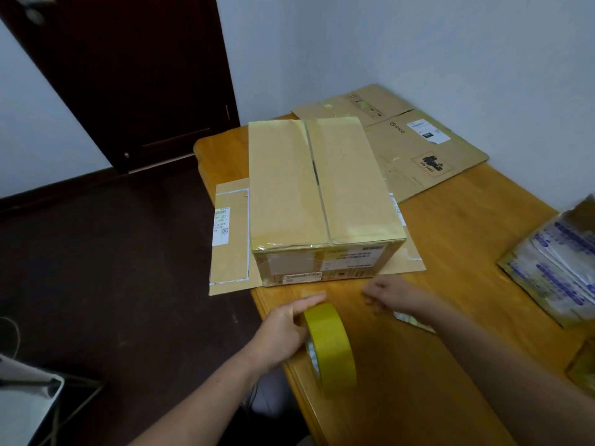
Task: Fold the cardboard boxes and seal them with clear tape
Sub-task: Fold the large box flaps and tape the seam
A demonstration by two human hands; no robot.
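Left hand (pixel 283 329) grips tape roll (pixel 331 346), fingers partly hidden behind it. Right hand (pixel 392 297) near closed box (pixel 322 188): fingers curled; any pinched tape end indiscernible.

Wooden table (pixel 467 236): flattened cardboard (pixel 418 149), packets (pixel 560 262)

You are looking at a plain tan cardboard box (pixel 283 188) that is wearing glossy yellowish tape bands (pixel 317 175) along its seam and edges, against a honey-orange wooden table (pixel 467 252). The translucent yellow tape roll (pixel 335 349) is glowing mustard. A flattened brown cardboard sheet (pixel 405 149) is showing black print and a white label
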